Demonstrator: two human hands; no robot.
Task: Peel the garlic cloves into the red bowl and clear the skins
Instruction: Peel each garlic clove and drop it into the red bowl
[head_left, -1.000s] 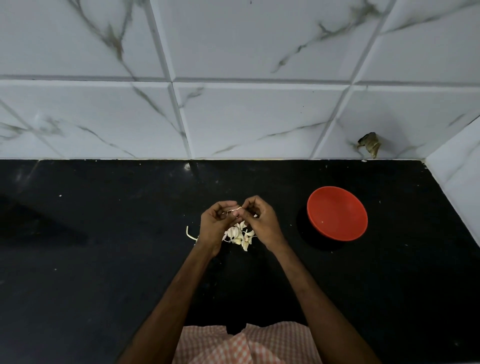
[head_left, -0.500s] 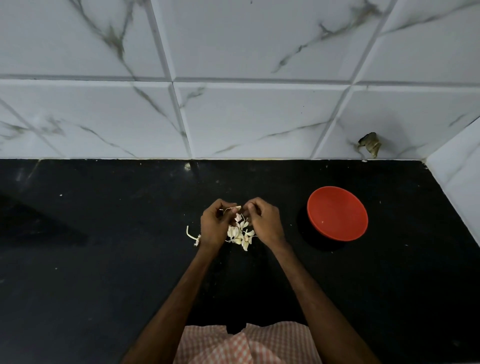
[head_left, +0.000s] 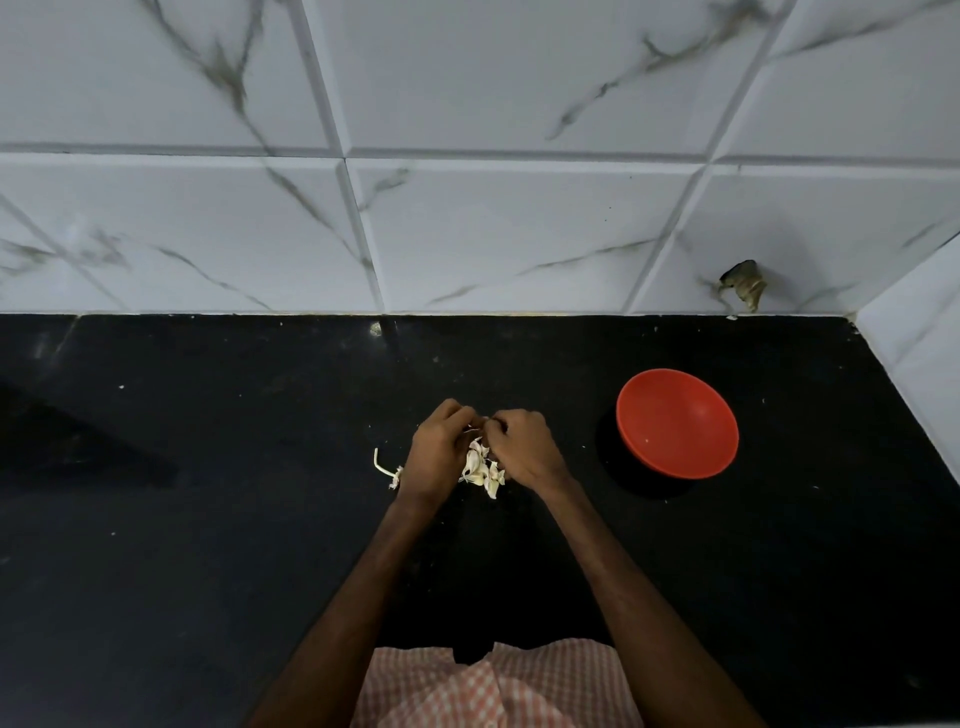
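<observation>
Red bowl (head_left: 677, 423) mouth-up, left hand (head_left: 439, 447) and right hand (head_left: 519, 447) pinching a clove (head_left: 479, 422), apparently lying crosswise.

A kitchen: black counter (head_left: 208, 545) beneath marble-patterned wall tiles (head_left: 493, 234).

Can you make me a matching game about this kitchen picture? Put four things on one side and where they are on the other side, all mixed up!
Things:
1. red bowl
2. garlic pile
3. curved stalk
4. marble tiles

Places:
A. between the left hand and the right hand
B. on the wall behind the counter
C. on the counter, right of both hands
D. on the counter, just left of the left hand

Pairs: 1-C, 2-A, 3-D, 4-B
</observation>
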